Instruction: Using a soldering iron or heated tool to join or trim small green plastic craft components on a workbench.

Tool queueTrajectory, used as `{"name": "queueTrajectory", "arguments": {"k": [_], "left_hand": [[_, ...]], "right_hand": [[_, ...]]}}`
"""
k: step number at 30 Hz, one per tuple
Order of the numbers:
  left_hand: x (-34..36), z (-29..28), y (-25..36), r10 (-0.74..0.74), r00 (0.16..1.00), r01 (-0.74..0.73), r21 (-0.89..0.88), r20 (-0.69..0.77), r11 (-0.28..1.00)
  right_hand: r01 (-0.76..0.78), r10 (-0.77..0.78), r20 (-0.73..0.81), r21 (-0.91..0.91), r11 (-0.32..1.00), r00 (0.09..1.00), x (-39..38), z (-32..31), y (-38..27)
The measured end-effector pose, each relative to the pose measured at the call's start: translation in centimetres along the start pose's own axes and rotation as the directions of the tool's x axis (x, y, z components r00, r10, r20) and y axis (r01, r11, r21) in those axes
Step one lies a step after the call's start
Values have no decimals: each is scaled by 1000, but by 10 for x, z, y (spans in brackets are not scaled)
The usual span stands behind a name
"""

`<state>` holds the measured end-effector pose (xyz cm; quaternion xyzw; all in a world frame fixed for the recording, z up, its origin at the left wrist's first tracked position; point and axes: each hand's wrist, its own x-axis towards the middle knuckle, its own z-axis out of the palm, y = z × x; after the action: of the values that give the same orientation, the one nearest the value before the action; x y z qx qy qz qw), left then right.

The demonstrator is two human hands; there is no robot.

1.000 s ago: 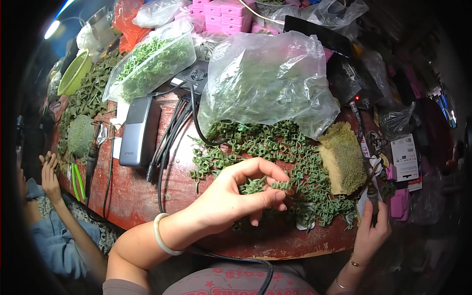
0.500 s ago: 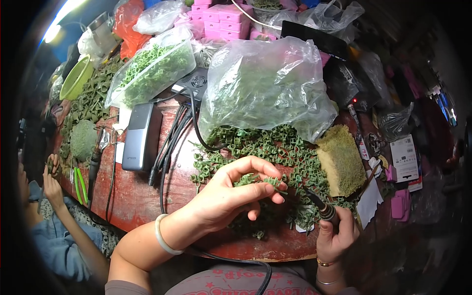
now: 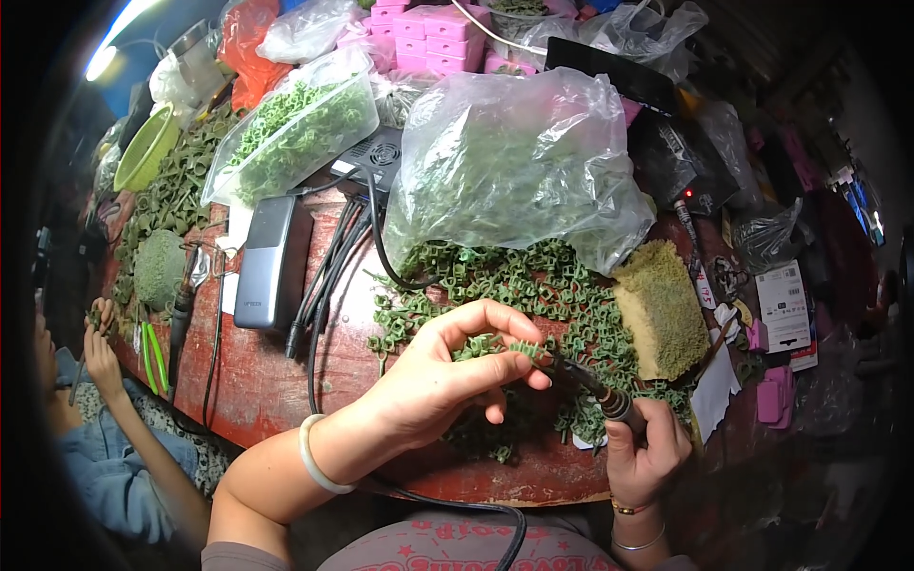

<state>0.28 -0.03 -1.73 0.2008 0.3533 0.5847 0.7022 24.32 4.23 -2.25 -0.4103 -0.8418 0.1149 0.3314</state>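
My left hand (image 3: 443,376) is closed in a pinch on a small green waxy piece (image 3: 529,350), with more green pieces tucked in its palm. In my right hand (image 3: 650,445) is a pen-shaped soldering iron (image 3: 614,400) with a dark handle. Its slim dark tip reaches the piece at my left fingertips; whether it touches is too small to tell. Beneath and beyond both hands lies a loose heap of small green pieces (image 3: 533,271), many of them ring- or clip-shaped. A yellowish-green sponge-like block (image 3: 659,314) stands just beyond my right hand.
A clear bag (image 3: 519,152) of green pieces lies behind the heap. To the left are a plastic tub (image 3: 224,176), a grey power bank (image 3: 267,271) and black cables (image 3: 333,266). Pink boxes (image 3: 443,43) are stacked at the back. Another person's hand (image 3: 100,357) works at far left.
My right hand has brought the iron's tip up and to the left, to the piece in my left fingers. My left hand has barely moved.
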Motion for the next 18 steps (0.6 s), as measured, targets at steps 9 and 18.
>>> {"name": "queueTrajectory", "arguments": {"k": [9, 18], "left_hand": [[0, 1, 0, -3, 1000, 3, 1, 6, 1000], [-1, 1, 3, -33, 999, 33, 6, -20, 999]], "right_hand": [[16, -16, 10, -19, 1000, 1000, 0, 0, 1], [-89, 72, -156, -107, 990, 985, -5, -11, 8]]}}
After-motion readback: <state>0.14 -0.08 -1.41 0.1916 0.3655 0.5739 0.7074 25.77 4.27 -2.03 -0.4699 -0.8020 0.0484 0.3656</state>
